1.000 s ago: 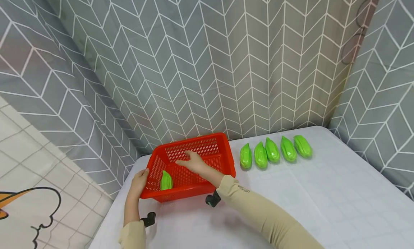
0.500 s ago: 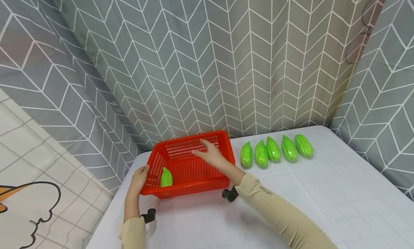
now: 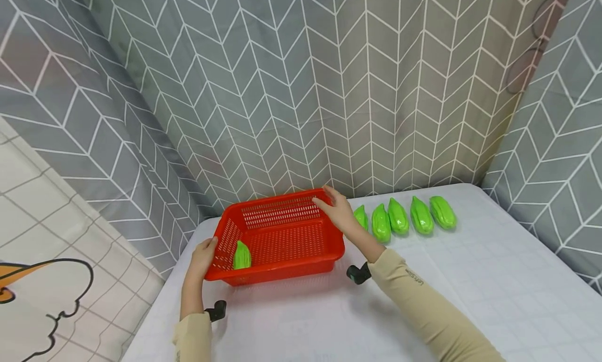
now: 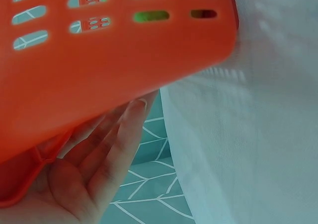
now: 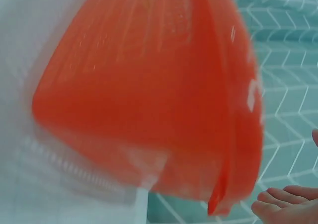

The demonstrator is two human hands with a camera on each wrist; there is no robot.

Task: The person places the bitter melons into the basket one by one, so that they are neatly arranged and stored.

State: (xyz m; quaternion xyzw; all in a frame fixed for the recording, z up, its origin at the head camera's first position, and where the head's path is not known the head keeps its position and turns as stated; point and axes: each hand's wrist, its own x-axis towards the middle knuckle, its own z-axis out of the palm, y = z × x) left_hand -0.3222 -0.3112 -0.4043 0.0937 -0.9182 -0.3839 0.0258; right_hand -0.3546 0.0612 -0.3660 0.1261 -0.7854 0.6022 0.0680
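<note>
Left fingers (image 4: 125,129) are gripping the basket (image 3: 282,270), right fingers (image 5: 283,198) standing wide. It's pointing lengthwise left-to-right, looking red and slotted.

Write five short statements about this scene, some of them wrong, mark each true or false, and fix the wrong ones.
1. One green fruit lies inside the red basket. True.
2. The right hand is holding a fruit. False: the right hand is empty, its fingers spread.
3. The left hand grips the edge of the basket. True.
4. Three fruits lie on the table outside the basket. False: five fruits lie there.
5. The curtain is plain. False: white zigzag lines run across it.
</note>
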